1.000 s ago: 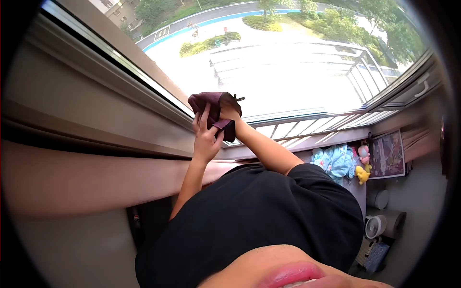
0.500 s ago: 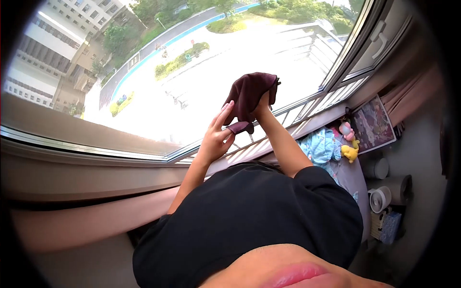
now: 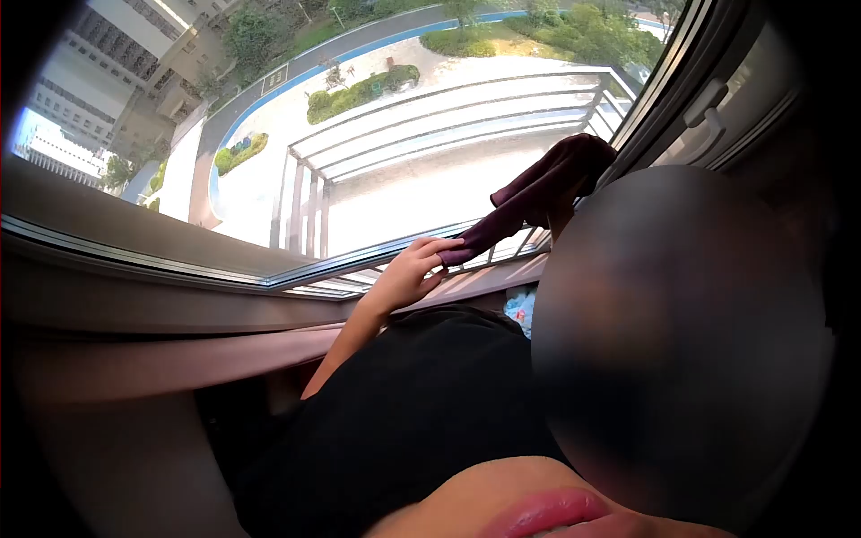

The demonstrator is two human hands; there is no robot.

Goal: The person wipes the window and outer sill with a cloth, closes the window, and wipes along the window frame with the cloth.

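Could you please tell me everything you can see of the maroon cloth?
The maroon cloth is dark and looks like soft, thin fabric. Folded and creased, it stretches slantwise: the left hand pinches its lower end, while its bunched upper end appears near the window frame. What holds that end is hidden.

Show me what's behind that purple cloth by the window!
Past the purple cloth, through the window, there's a metal railing outdoors. Whatever sits directly behind the folds is covered, so I can't tell what's there.
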